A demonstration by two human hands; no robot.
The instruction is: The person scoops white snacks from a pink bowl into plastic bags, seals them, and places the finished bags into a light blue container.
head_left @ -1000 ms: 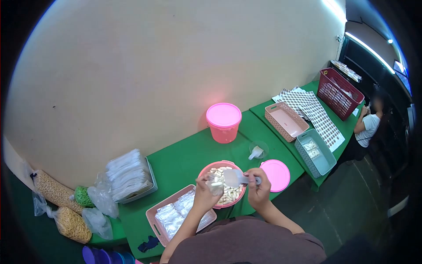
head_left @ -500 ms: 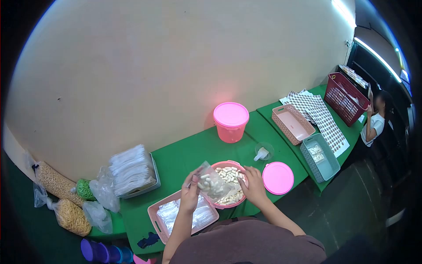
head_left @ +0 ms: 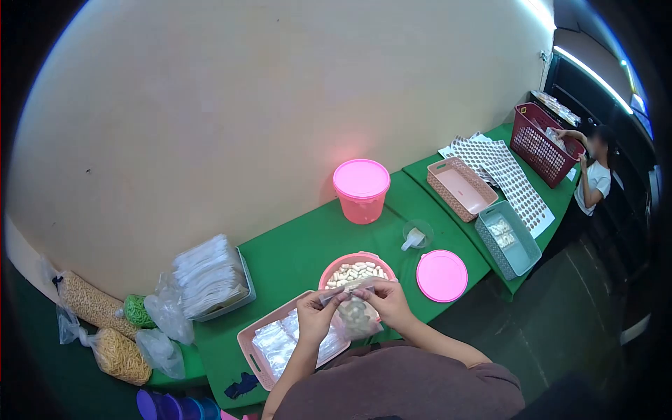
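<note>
Both my left hand (head_left: pixel 318 315) and my right hand (head_left: pixel 386 302) pinch the top edge of a clear plastic bag (head_left: pixel 359 319), which hangs down with pale capsule-like pieces inside. Behind it stands a pink tub (head_left: pixel 329 269) full of the same off-white pieces (head_left: pixel 358 271). The bag hides the tub's near side. By my left forearm, a pink tray (head_left: pixel 246 339) carries flat clear bags (head_left: pixel 276 343). A round pink lid (head_left: pixel 442 276) lies to the right of my right hand.
A lidded pink bucket (head_left: pixel 361 192), a small clear bowl with a white scoop (head_left: pixel 414 239), and a pink basket (head_left: pixel 458 189) and teal basket (head_left: pixel 514 241) stand on green cloth. Stacked white bags (head_left: pixel 210 276) lie left. A person (head_left: pixel 595 178) is at a maroon basket (head_left: pixel 542 147).
My right hand has left the pieces in the tub and joined my left at the bag's top. The bag has moved right and toward me. The other person now reaches into the maroon basket.
</note>
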